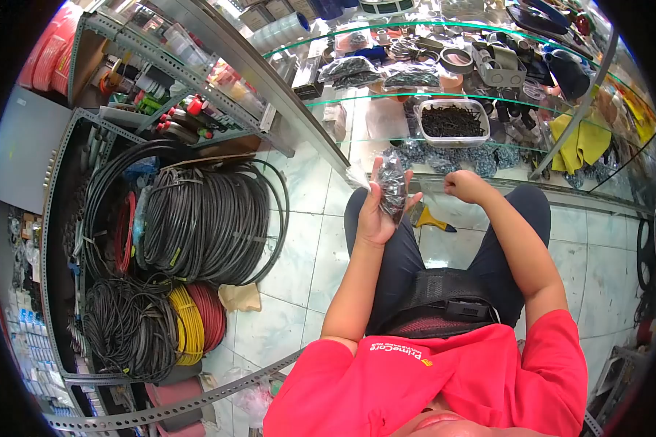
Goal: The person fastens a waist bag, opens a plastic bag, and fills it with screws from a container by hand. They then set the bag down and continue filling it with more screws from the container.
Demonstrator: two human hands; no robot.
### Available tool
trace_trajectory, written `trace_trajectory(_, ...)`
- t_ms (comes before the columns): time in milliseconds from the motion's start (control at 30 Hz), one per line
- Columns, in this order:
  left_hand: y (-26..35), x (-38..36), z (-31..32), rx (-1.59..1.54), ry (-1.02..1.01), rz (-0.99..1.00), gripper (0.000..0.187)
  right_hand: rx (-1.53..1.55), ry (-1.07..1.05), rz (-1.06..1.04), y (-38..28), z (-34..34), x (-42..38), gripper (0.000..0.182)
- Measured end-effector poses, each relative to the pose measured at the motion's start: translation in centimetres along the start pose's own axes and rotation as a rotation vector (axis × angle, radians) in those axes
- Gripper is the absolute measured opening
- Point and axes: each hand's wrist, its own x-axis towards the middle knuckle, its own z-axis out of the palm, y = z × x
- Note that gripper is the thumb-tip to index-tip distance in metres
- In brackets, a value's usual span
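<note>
My left hand (377,216) is closed around a clear plastic bag (393,186) packed with small dark pieces, held upright above my left knee. Over the gap between my knees, my right hand (468,187) is curled, knuckles up. Its fingertips are hidden, so I cannot make out what it holds, if anything. Just beyond both hands, a white plastic tub (454,140) full of dark screw-like pieces stands on the glass shelf. Several clear bags of small grey pieces (452,157) lie below it.
Glass shelves (372,98) with bagged parts stand ahead. A yellow cloth (582,138) hangs at the right. Large black cable coils (204,222), with yellow (187,324) and red coils (208,317), fill the left rack. A yellow-and-black brush (434,218) lies on the tiled floor.
</note>
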Motion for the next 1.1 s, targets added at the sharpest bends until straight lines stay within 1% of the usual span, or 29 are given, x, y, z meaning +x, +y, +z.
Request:
trace_trajectory(133,-0.1,-0.1,0.3,0.038,-0.03,0.014,0.056,0.017,0.003,0.008,-0.2,-0.4,-0.4,0.018)
trace_trajectory(233,0.2,-0.1,0.7,-0.009,-0.049,0.022,0.061,0.009,-0.002,-0.002,-0.2,-0.5,-0.5,0.018)
trace_trajectory(300,0.9,-0.1,0.7,-0.374,-0.021,-0.103,0.068,0.004,-0.002,-0.003,-0.3,-0.5,-0.5,0.018)
trace_trajectory(333,1.2,0.0,0.3,-0.632,-0.045,-0.166,0.073,-0.003,-0.003,-0.006,-0.4,-0.5,-0.6,0.018)
trace_trajectory(367,1.3,0.1,0.0,-0.63,-0.044,-0.167,0.073,-0.002,-0.002,-0.007,-0.4,-0.5,-0.6,0.018)
trace_trajectory(433,1.5,0.2,-0.2,-0.835,-0.154,-0.168,0.074,0.0,0.001,-0.006,-0.3,-0.4,-0.5,0.018)
trace_trajectory(467,1.5,0.2,-0.3,-0.857,-0.188,-0.161,0.073,0.002,0.002,-0.006,-0.3,-0.4,-0.4,0.018)
trace_trajectory(600,1.5,0.0,-0.1,-0.817,-0.17,-0.169,0.067,-0.011,-0.013,-0.014,0.0,-0.2,-0.3,0.017)
trace_trajectory(667,1.3,-0.1,0.1,-0.503,-0.135,-0.021,0.056,-0.017,-0.015,-0.019,0.0,-0.1,-0.2,0.017)
trace_trajectory(700,1.2,0.0,-0.1,-0.503,-0.135,-0.021,0.056,-0.025,-0.023,-0.019,-0.1,-0.2,-0.3,0.018)
trace_trajectory(767,1.0,0.2,-0.6,-0.339,0.021,0.009,0.042,-0.032,-0.03,-0.016,-0.1,-0.3,-0.4,0.018)
trace_trajectory(800,0.8,0.2,-0.7,-0.283,-0.008,0.037,0.043,-0.023,-0.03,-0.017,-0.1,-0.3,-0.4,0.018)
trace_trajectory(833,0.6,0.5,-1.2,-0.284,-0.008,0.036,0.043,-0.015,-0.03,-0.018,-0.1,-0.2,-0.4,0.018)
trace_trajectory(900,0.5,1.1,-1.7,-0.495,0.148,-0.079,0.044,-0.023,-0.032,-0.022,-0.1,-0.2,-0.4,0.018)
trace_trajectory(933,0.4,1.1,-1.4,-0.466,0.114,-0.03,0.044,-0.031,-0.034,-0.025,-0.1,-0.2,-0.3,0.018)
trace_trajectory(967,0.6,1.2,-1.3,-0.466,0.114,-0.03,0.044,-0.031,-0.034,-0.025,-0.1,-0.2,-0.3,0.018)
trace_trajectory(1033,1.7,1.2,-0.2,-0.773,0.248,-0.12,0.042,-0.022,-0.042,-0.01,-0.1,-0.2,-0.4,0.018)
trace_trajectory(1100,2.0,1.1,-0.1,-0.809,0.253,-0.158,0.045,-0.03,-0.045,-0.013,0.0,-0.1,-0.3,0.017)
